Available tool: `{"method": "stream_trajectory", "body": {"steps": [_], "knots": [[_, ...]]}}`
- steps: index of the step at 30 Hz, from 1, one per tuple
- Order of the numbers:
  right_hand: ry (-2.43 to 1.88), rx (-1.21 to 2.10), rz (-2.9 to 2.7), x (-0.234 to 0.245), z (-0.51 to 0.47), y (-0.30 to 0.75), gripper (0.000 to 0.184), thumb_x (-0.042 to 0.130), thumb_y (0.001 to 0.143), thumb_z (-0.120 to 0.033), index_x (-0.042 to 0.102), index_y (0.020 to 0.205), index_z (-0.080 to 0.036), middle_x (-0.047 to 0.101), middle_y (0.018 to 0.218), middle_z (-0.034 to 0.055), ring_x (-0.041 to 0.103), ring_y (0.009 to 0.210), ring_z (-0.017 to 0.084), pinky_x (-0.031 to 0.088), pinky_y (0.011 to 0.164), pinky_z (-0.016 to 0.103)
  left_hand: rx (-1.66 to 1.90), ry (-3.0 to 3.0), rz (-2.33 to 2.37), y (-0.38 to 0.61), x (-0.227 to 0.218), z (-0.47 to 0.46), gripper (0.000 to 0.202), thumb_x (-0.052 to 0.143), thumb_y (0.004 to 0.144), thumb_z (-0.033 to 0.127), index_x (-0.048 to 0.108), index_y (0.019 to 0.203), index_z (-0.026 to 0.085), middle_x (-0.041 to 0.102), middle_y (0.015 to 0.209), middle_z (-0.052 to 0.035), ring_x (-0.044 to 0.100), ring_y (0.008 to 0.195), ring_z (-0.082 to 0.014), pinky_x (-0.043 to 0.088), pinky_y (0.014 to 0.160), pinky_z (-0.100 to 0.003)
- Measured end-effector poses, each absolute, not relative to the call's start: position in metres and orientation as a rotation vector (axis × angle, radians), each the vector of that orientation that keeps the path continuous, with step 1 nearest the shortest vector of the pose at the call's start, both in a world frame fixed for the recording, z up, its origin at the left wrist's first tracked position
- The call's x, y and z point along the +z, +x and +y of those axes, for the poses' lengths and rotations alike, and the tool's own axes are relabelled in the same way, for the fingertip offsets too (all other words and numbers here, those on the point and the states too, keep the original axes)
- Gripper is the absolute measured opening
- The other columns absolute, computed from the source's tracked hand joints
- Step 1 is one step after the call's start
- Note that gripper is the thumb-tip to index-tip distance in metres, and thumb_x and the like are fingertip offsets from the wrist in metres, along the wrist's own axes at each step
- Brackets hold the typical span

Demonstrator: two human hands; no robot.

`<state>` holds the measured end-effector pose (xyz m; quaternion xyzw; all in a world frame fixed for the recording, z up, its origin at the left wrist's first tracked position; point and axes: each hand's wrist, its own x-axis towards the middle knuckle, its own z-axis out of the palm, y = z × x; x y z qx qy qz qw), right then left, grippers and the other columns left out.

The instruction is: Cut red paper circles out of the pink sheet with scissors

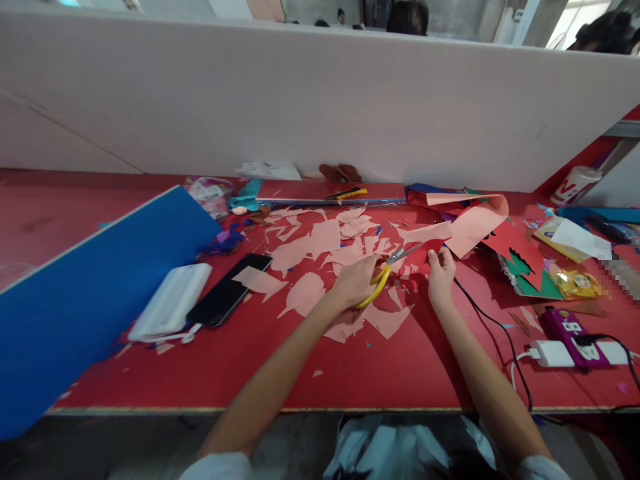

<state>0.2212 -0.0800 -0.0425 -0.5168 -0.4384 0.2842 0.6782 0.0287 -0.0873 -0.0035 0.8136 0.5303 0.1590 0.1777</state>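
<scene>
Yellow-handled scissors (379, 285), one pair, sit in the left grip (356, 281), the fingers closed round the handles. Blades point up and to the right, almost shut, with the tips at one red paper sheet (425, 255). The right grip (441, 277) pinches that sheet between thumb and fingers, just beside the blades. Both grips rest low over one red bench (250, 387).

Salmon-pink paper offcuts (305, 293), too many to count exactly but well over ten, lie scattered around and beneath the left grip. One long salmon-pink paper piece (475, 223) lies beyond the right grip. One red, green and black paper cut-out (523, 267) lies farther right.

Left of the left grip: one black smartphone (230, 290), then one white power bank (170, 300), then one blue board (100, 300) tilted across the bench's left end.

Right of the right grip: one black cable (493, 327) running along the bench, one white charger (550, 353) and one purple phone case (575, 340).

Ahead of both grips: one flat red board (300, 192) carrying one yellow-and-black tool (350, 193).
</scene>
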Motion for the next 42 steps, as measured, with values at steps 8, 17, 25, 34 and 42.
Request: {"method": "stream_trajectory", "body": {"steps": [8,17,25,34,42], "knots": [[-1.144,0.665,-0.921,-0.041,-0.081,0.218,0.024,0.054,0.078,-0.038,0.04,0.07,-0.021,0.036,0.064,-0.006,0.034,0.06,0.01,0.031,0.06,0.024,0.463,2.262,1.521,0.03,-0.006,-0.088,0.039,0.043,0.088,0.036,0.049,0.123,0.019,0.063,0.12,-0.0106,0.061,0.105,-0.0265,0.046,0.083,-0.035],[-1.088,0.72,-0.858,-0.046,-0.078,0.214,0.027,0.055,0.076,-0.041,0.037,0.07,-0.021,0.034,0.065,-0.0061,0.032,0.059,0.009,0.031,0.058,0.023,0.465,2.242,1.505,0.032,-0.006,-0.089,0.043,0.048,0.085,0.036,0.049,0.124,0.019,0.062,0.122,-0.011,0.061,0.107,-0.0273,0.047,0.084,-0.034],[-1.095,0.775,-0.808,-0.048,-0.076,0.208,0.032,0.053,0.073,-0.048,0.033,0.072,-0.023,0.034,0.066,-0.0056,0.032,0.058,0.009,0.033,0.056,0.022,0.446,2.223,1.554,0.035,-0.002,-0.093,0.042,0.046,0.086,0.032,0.051,0.125,0.019,0.064,0.119,-0.0114,0.062,0.103,-0.0274,0.047,0.083,-0.035],[-1.152,0.697,-0.889,-0.044,-0.078,0.217,0.026,0.052,0.077,-0.042,0.036,0.071,-0.022,0.035,0.065,-0.0058,0.033,0.059,0.009,0.032,0.058,0.023,0.408,2.278,1.57,0.031,-0.002,-0.092,0.039,0.046,0.086,0.032,0.053,0.122,0.02,0.067,0.111,-0.0099,0.063,0.099,-0.0267,0.046,0.08,-0.033],[-1.173,0.639,-0.987,-0.043,-0.076,0.226,0.022,0.049,0.079,-0.04,0.04,0.071,-0.021,0.039,0.065,-0.0047,0.037,0.062,0.011,0.036,0.062,0.025,0.401,2.279,1.559,0.033,0.001,-0.093,0.035,0.045,0.086,0.03,0.057,0.117,0.021,0.069,0.107,-0.0102,0.064,0.096,-0.0269,0.046,0.077,-0.033]]}}
